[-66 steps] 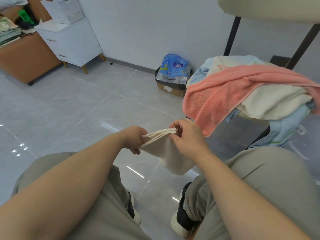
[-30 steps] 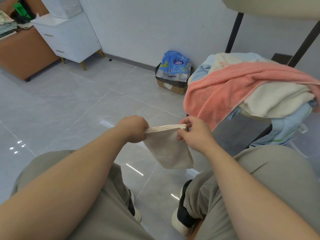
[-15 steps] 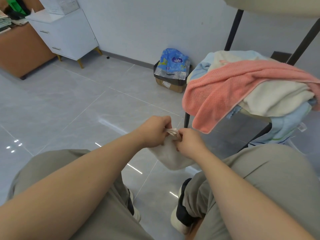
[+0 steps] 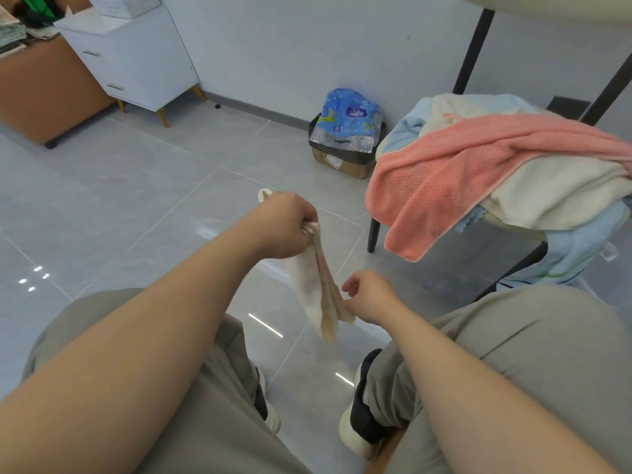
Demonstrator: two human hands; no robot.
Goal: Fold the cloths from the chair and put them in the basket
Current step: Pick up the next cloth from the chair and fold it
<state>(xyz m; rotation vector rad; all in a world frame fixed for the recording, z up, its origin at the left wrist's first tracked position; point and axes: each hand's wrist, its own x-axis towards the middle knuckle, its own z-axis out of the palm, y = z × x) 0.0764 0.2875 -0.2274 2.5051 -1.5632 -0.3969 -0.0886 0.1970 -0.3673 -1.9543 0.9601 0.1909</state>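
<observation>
Cream cloth (image 4: 315, 289) hangs lengthwise from our gripping left hand (image 4: 285, 229), lower end beside our loosely curled right hand (image 4: 371, 296); we cannot tell if it pinches.

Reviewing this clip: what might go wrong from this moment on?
1. The cream cloth hangs from the left hand, gripped at its top end only. Its layers fan apart lower down, so the fold may come undone. The right hand is beside that lower end, but whether it grips is unclear.
2. The pink towel hangs well over the edge of the chair and may slide to the floor.
</observation>
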